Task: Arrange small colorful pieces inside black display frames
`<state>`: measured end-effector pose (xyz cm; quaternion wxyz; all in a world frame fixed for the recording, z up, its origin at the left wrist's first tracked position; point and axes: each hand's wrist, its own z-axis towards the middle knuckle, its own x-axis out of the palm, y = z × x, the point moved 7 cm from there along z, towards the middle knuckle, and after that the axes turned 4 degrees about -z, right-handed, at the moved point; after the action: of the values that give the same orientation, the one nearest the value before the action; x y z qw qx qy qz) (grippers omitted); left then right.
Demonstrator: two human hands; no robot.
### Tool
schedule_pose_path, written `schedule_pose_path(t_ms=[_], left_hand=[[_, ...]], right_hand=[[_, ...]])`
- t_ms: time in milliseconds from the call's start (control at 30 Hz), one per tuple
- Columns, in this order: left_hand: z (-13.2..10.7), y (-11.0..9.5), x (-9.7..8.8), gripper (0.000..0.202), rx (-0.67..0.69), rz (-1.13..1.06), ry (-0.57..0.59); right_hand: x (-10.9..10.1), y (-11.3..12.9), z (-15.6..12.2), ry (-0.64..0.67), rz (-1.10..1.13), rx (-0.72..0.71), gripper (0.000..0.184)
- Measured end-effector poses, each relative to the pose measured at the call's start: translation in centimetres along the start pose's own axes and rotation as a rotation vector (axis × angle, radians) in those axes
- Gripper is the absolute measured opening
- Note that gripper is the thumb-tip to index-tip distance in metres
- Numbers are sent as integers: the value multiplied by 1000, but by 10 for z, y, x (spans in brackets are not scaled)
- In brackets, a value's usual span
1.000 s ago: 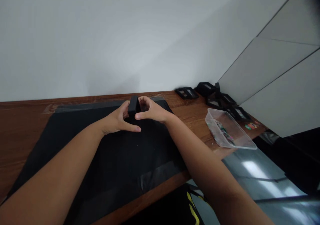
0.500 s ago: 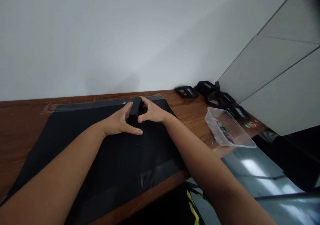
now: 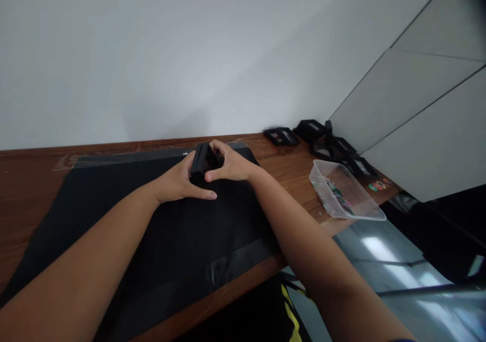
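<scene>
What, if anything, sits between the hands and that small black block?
Nothing visible: the left hand and right hand both grip the black block directly, above the black mat.

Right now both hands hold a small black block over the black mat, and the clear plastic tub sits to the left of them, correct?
Not quite. The head view shows the clear plastic tub to the right of the hands, on the wooden table. The rest holds: left hand and right hand hold the small black block over the black mat.
</scene>
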<state>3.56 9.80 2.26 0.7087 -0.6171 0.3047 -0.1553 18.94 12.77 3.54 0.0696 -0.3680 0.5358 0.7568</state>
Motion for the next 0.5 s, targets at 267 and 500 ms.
schedule_pose_path(t_ms=[267, 500], left_hand=[[1, 0, 1, 108, 32, -31, 27], [1, -1, -1, 101, 15, -29, -5]], right_hand=[[-3, 3, -5, 32, 116, 93, 89], [-4, 8, -7, 25, 203, 131, 92]])
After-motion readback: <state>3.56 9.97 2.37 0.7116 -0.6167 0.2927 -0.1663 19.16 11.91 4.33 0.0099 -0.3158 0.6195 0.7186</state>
